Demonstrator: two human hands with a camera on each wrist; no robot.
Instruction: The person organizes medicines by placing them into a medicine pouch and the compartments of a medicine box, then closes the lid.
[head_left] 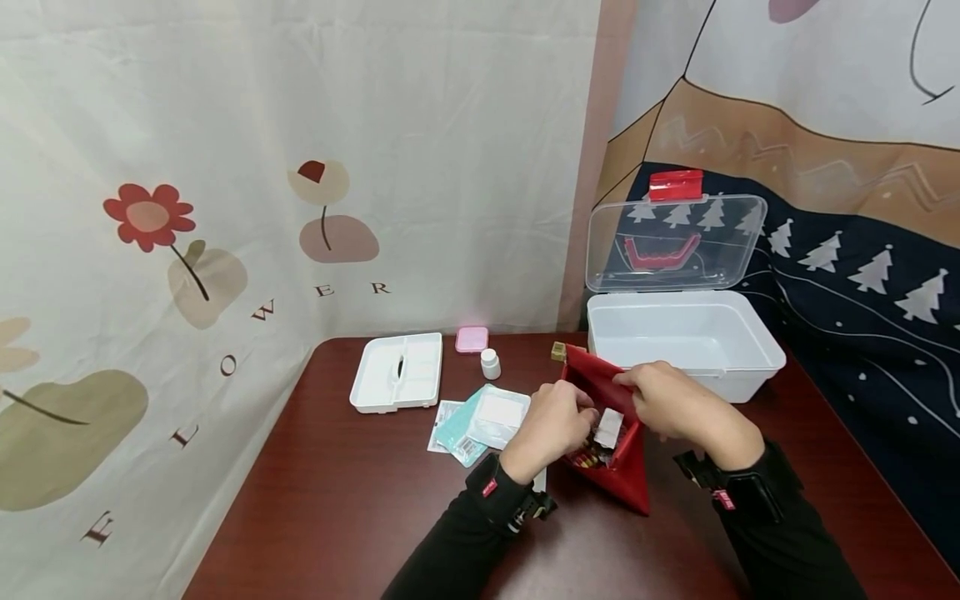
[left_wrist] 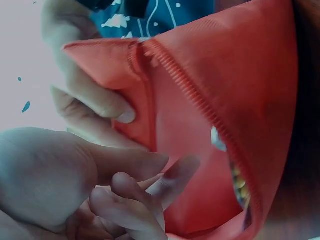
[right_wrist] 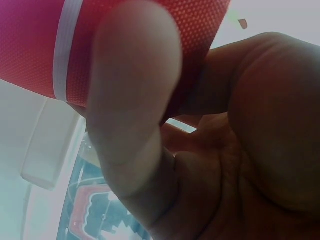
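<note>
A red zip pouch (head_left: 628,479) stands with its mouth wide apart on the brown table. My right hand (head_left: 663,400) pinches the pouch's edge between thumb and fingers, which the right wrist view shows close up. At the pouch's mouth is my left hand (head_left: 551,425); its fingers are bent loosely, and one fingertip (left_wrist: 182,170) reaches over the opening with nothing visible in its grasp. Inside the pouch lie a small white box (head_left: 609,427) and several small items with yellow and red on them (head_left: 587,458), partly hidden by the pouch wall.
Behind the pouch a white storage box (head_left: 675,321) has its clear lid (head_left: 678,242) raised. Left are overlapping packets, one blue-green (head_left: 461,429) and one white (head_left: 498,414), a white bottle (head_left: 490,363), a pink case (head_left: 472,339) and a white tray-like case (head_left: 378,377).
</note>
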